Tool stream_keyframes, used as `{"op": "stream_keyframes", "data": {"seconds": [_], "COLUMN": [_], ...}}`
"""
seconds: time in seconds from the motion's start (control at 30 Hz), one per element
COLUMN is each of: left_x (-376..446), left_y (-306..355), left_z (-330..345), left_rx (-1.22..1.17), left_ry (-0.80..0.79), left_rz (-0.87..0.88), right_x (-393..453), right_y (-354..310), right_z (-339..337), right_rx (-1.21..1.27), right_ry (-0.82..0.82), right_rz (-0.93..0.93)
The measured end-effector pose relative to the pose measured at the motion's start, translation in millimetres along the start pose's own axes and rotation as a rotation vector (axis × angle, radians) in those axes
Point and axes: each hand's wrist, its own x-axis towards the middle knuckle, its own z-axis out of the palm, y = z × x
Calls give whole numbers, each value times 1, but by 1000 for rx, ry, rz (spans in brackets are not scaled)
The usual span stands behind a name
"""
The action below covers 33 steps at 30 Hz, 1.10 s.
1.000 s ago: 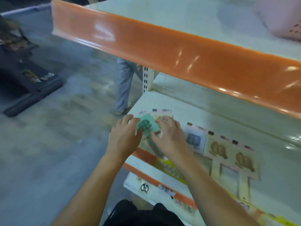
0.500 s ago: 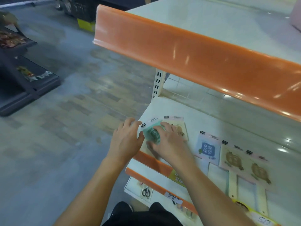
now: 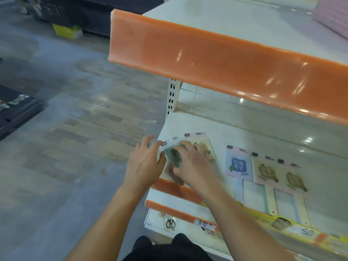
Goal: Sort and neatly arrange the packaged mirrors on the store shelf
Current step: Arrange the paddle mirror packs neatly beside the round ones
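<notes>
A green packaged mirror (image 3: pixel 173 155) lies on top of a beige packaged mirror (image 3: pixel 206 147) at the left end of the white shelf (image 3: pixel 199 125). My right hand (image 3: pixel 192 164) covers the green pack, fingers over its top and thumb at its near edge. My left hand (image 3: pixel 144 163) touches the stack's left edge with straight fingers, its thumb against the green pack. To the right a blue-and-pink packaged mirror (image 3: pixel 238 164) and two pink ones with brown animal prints (image 3: pixel 267 171) (image 3: pixel 294 180) lie flat in a row.
An orange-edged upper shelf (image 3: pixel 226 59) overhangs the work area. The shelf's front rail (image 3: pixel 177 189) carries orange and yellow price strips. Below, a lower shelf holds packaged scissors (image 3: pixel 170 223). Grey floor lies to the left, with dark display racks (image 3: pixel 17 110).
Both hands have lowered the green mirror from a raised position down onto the beige one at the shelf's left end. My view has shifted left; the person seen standing in the aisle is out of view.
</notes>
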Motion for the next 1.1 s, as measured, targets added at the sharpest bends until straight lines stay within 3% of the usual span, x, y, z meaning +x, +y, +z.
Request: {"op": "stream_keyframes", "data": {"seconds": [0.53, 0.87, 1.1], "left_x": [27, 37, 43], "left_y": [51, 81, 92], "left_z": [35, 49, 57], "left_rx": [11, 4, 4], "left_ry": [-132, -229, -240], "left_rz": [234, 274, 229], "right_x": [-21, -32, -33], "right_y": [57, 92, 99], "right_z": [-43, -42, -38], "right_rx": [104, 61, 14], "right_ry": [251, 163, 75], "right_rz": [472, 623, 612]}}
